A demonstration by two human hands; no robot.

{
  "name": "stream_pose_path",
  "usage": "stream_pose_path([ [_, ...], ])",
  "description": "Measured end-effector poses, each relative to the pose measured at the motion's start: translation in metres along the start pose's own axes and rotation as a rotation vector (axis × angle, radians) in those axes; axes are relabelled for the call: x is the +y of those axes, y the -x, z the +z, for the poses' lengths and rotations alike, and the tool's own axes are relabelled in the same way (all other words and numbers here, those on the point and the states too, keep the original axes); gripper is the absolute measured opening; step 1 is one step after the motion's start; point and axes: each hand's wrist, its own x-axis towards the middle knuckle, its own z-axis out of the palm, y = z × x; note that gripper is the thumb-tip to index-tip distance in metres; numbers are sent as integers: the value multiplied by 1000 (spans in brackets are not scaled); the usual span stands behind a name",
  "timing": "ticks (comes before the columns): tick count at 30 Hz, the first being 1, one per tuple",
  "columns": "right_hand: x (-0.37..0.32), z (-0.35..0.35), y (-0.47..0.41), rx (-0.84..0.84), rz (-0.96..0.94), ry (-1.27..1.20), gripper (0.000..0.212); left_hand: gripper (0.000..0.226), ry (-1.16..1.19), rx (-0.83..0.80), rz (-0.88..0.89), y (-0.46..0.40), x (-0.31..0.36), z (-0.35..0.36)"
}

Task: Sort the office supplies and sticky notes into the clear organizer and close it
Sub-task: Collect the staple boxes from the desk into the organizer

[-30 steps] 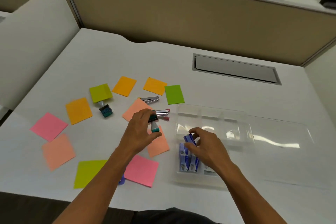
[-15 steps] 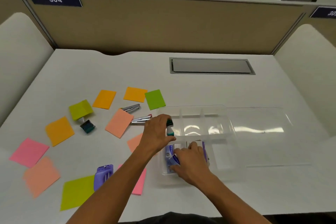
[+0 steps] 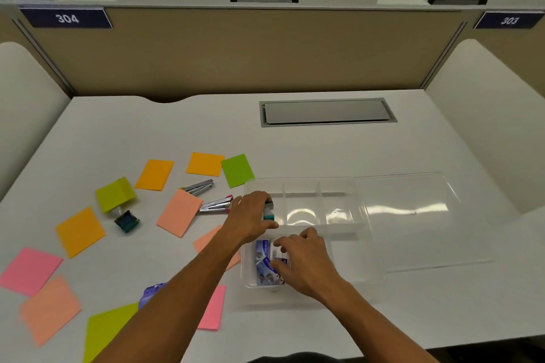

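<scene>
Left hand [image 3: 250, 218] is pinched on a small teal-and-white stapler [image 3: 268, 211], right at the left edge of the clear plastic compartment organizer [image 3: 348, 186], centre frame. Right hand [image 3: 303, 262] is down in the near-left compartment, fingers pressed on blue-and-white staple boxes [image 3: 265, 262]; whether it actually grips them, can't tell. The clear lid [image 3: 413, 215] lies open flat to the right. Out left on the white desk [image 3: 147, 127]: two silver staplers [image 3: 206, 196], a dark teal binder clip [image 3: 126, 221], a purple object [image 3: 150, 292] under the forearm, and scattered orange, green, pink and salmon sticky notes [image 3: 79, 230].
</scene>
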Motion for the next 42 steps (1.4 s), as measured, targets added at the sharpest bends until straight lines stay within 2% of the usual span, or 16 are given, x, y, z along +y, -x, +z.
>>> stream_pose_path([
  [13, 9, 1, -6, -22, 6, -98, 47, 68, 44, 23, 20, 6, -8, 13],
  [19, 6, -4, -11, -14, -28, -166, 41, 50, 215, 162, 45, 23, -10, 9],
  [23, -5, -11, -17, -7, -50, -205, 42, 50, 289, 253, -38, 42, -21, 9],
  [28, -23, -11, -22, -53, -161, -261, 43, 43, 297, 394, -93, 88, -52, 0],
  [30, -29, -9, -24, -65, -212, -253, 44, 41, 283, 436, -165, 110, -65, -1],
  [35, -48, 5, -28, -107, -336, -186, 44, 42, 257, 443, -363, 156, -87, 7],
  [42, -71, 11, -42, -166, -447, -147, 43, 45, 242, 455, -505, 201, -102, 11],
])
